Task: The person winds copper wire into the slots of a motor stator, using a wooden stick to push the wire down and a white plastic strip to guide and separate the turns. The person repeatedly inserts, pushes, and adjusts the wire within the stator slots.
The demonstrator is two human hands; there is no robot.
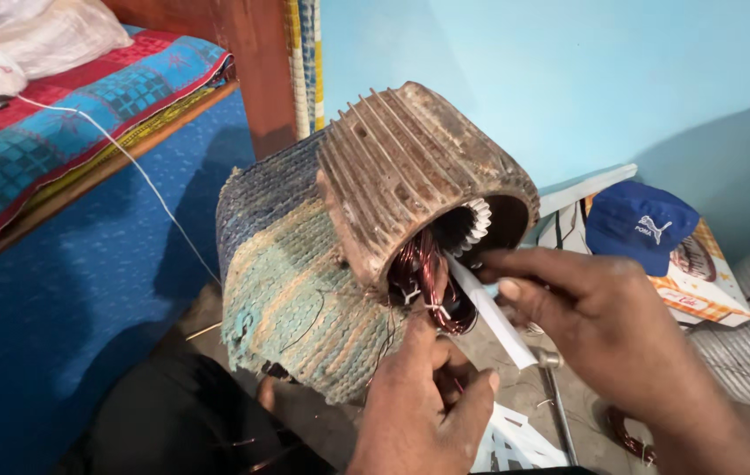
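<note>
A patterned red and blue mattress [50,105] lay at far left. A woven stool [291,281] supported a rusty finned motor stator housing [419,167], tilted with its bore facing the worker. Copper windings [423,273] filled the bore's lower left. The left hand [428,400] was curled, fingertips pressing the windings. The right hand [608,325] pinched a white insulation strip [491,312], entering the bore. A blue cap [639,224] sat on a box [705,286] at right
</note>
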